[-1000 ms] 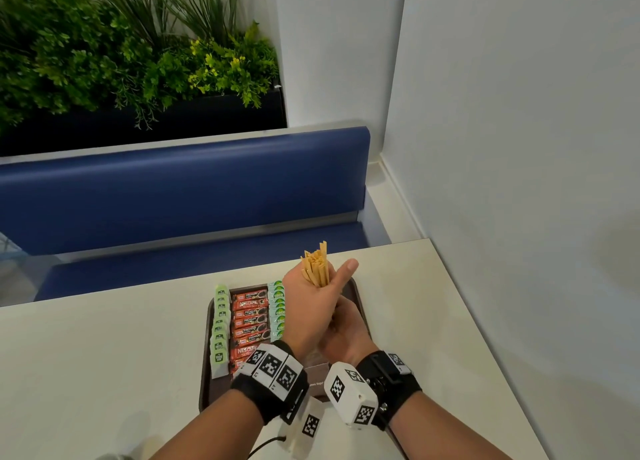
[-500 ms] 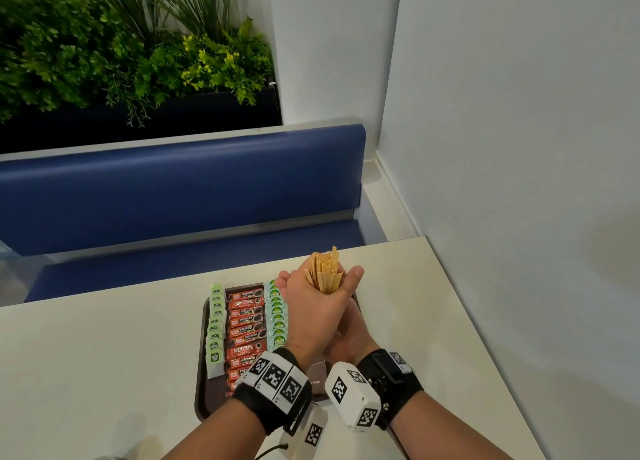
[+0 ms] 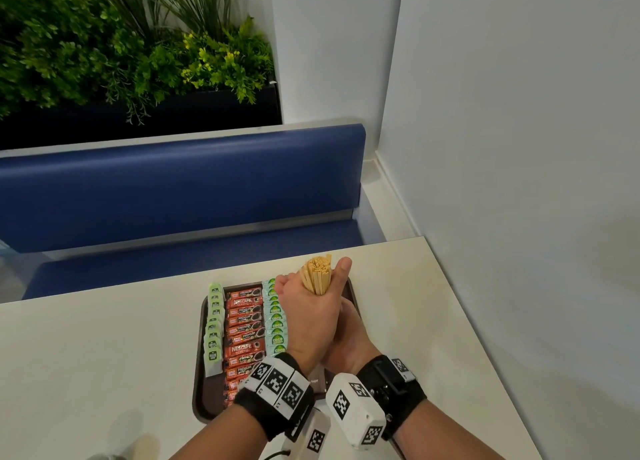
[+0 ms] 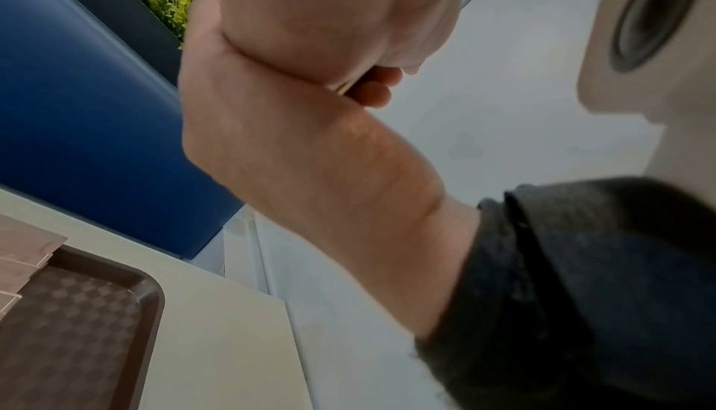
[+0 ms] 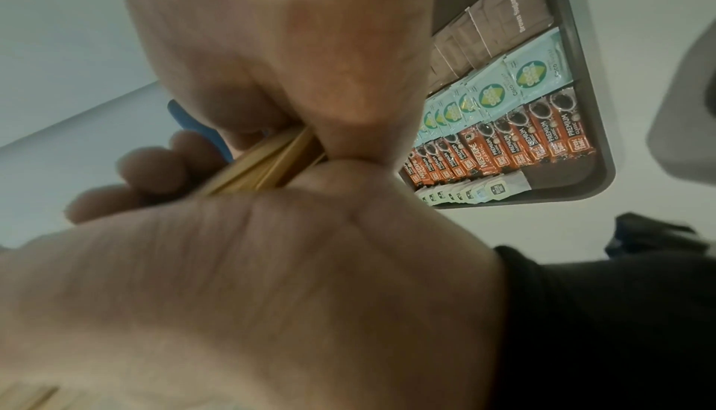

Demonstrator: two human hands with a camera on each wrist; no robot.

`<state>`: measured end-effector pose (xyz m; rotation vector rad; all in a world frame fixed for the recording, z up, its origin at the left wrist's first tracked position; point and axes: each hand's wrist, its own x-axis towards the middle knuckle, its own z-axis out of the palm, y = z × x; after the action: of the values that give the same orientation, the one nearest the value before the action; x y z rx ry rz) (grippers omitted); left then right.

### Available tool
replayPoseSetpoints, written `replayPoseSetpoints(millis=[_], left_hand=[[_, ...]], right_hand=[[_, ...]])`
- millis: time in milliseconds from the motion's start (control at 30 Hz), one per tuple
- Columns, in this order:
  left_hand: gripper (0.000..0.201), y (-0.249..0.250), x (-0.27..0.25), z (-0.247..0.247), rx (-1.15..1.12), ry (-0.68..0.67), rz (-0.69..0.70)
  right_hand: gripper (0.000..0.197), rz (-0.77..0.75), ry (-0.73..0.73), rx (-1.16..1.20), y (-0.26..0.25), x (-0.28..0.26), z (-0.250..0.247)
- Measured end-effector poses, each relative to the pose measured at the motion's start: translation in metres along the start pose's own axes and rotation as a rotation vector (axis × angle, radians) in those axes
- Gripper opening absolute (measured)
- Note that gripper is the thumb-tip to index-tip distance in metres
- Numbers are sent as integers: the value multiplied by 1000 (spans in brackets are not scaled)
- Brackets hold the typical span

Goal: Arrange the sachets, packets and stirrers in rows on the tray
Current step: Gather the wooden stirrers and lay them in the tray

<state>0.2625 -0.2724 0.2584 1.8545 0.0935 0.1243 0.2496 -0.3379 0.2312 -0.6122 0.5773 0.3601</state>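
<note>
A bundle of wooden stirrers (image 3: pixel 316 275) stands upright over the right side of the brown tray (image 3: pixel 199 355). My left hand (image 3: pixel 311 307) grips its upper part, thumb against the far side. My right hand (image 3: pixel 349 341) sits just below and behind, fingers curled round the lower part of the stirrers (image 5: pixel 271 165). On the tray lie rows of green tea bags (image 3: pixel 214 324), red coffee packets (image 3: pixel 244 324) and pale green coco sachets (image 3: pixel 275 321). Brown sugar sachets (image 5: pixel 499 28) fill a fourth row, mostly hidden under my hands in the head view.
The tray rests on a cream table (image 3: pixel 104 355) whose right edge runs along a white wall (image 3: pixel 519 182). A blue bench (image 3: pixel 173 189) and a planter with green plants (image 3: pixel 138 50) stand beyond the far edge. Bare tray floor (image 4: pixel 77 325) shows near its far right corner.
The stirrer ends, splayed and uneven a second ago, now form a tighter, more even bundle. Both hands stay clasped together above the tray.
</note>
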Motion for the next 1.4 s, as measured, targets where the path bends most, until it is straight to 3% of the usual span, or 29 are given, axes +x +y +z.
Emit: replayPoseSetpoints(millis=[167, 267, 433, 533, 600, 700, 833, 967, 1133, 1233, 1267, 1400], left_hand=[[57, -2, 6, 4, 22, -63, -53], [46, -7, 19, 2, -103, -222, -207], [21, -17, 31, -16, -186, -626, -464], [29, -22, 30, -19, -43, -808, -538], [30, -23, 29, -17, 15, -884, -561], [27, -19, 27, -15, 67, -929, -580], [22, -18, 27, -16, 101, -949, -590], [19, -20, 24, -17, 72, -957, -578], [21, -17, 28, -16, 85, -964, -543], [22, -15, 26, -17, 96, -999, -544], [24, -16, 26, -18, 108, -999, -541], [23, -18, 28, -17, 124, -991, -537]], right_hand=[[52, 145, -160, 166, 4, -4, -10], [57, 149, -173, -78, -4, 1, -16], [70, -133, -110, -428, -78, 18, -22], [76, -175, -170, -748, -114, 25, -5], [83, -108, -216, -974, -115, 29, 5], [95, 46, -306, -1221, -101, 37, 7], [104, 133, -354, -1258, -78, 41, 2], [81, 111, -329, -1045, -78, 32, 4], [86, 114, -258, -464, -83, 28, 2], [72, 7, -299, -1125, -71, 28, 3], [70, -10, -321, -1235, -72, 29, 4], [66, -51, -370, -1298, -75, 29, 1]])
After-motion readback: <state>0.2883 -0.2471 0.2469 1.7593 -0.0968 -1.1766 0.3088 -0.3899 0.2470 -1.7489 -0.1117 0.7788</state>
